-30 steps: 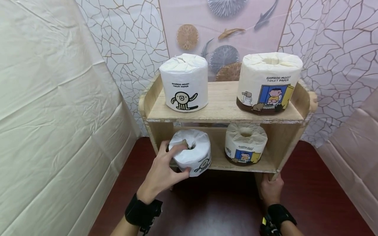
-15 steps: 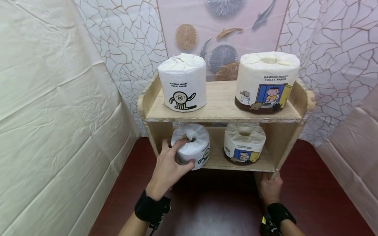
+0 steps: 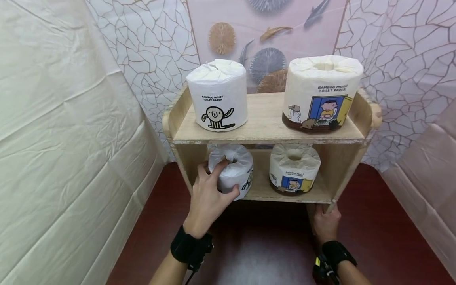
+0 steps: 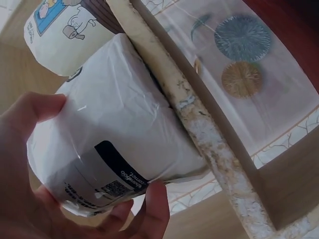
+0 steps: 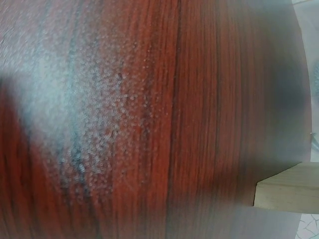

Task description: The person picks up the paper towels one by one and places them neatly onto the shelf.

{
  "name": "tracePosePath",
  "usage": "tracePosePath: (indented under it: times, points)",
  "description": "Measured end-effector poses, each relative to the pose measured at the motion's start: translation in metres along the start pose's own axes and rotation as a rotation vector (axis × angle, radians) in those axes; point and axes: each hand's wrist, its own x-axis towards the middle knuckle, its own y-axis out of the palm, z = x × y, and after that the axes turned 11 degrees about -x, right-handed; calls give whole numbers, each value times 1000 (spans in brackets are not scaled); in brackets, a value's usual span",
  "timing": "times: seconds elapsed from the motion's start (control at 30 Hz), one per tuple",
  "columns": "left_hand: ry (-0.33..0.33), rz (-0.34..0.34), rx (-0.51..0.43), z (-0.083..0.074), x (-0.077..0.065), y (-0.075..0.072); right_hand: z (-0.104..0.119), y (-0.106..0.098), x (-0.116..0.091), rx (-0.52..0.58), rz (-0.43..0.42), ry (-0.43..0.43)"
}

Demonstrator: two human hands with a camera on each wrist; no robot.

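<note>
My left hand [image 3: 208, 200] grips a white wrapped toilet paper roll [image 3: 233, 180] on the left of the lower shelf. Its thumb lies on the front side, with fingers at the top near the core hole and round the far side. In the left wrist view the roll [image 4: 114, 109] is tilted beside the shelf board's chipped edge [image 4: 204, 129]. Low at the front right, my right hand [image 3: 325, 225] holds a leg of the wooden shelf [image 3: 265, 113]. The right wrist view shows the tabletop and a light wooden piece [image 5: 289, 189], but not the hand.
A cream toilet paper roll [image 3: 295, 168] stands at the lower right. On the upper board are a white roll [image 3: 219, 93] at left and a larger cream roll [image 3: 320, 93] at right. The shelf stands on a dark red table [image 3: 263, 253], between fabric walls [image 3: 71, 138].
My left hand has moved the white roll back and up onto the lower shelf, turning it more upright. The right hand stays at the leg. The head view has shifted slightly.
</note>
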Motion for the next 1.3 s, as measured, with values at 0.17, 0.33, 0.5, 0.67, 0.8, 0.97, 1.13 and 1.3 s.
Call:
tracePosePath:
  times: [0.17,0.33,0.5,0.67,0.8,0.97,1.13,1.3]
  points:
    - [69,-26,75,-3,1,2,1,0,-1,36,-13,7]
    - [110,-61,129,-4,-3,5,1,0,-2,27,-18,14]
    - [90,-65,67,1,-4,2,-2,-1,-3,11,-16,13]
    - [-22,48,-165,17,7,-12,-2,0,-3,-8,-2,9]
    - [-89,169,-387,29,16,-22,-2,0,-2,-3,-6,7]
    - [-55,274,-525,42,24,-26,-2,-1,-1,10,-10,9]
    - [17,372,-516,48,28,-24,-3,-1,0,1,-9,15]
    - [58,411,-552,56,29,-18,-3,-1,-1,2,3,8]
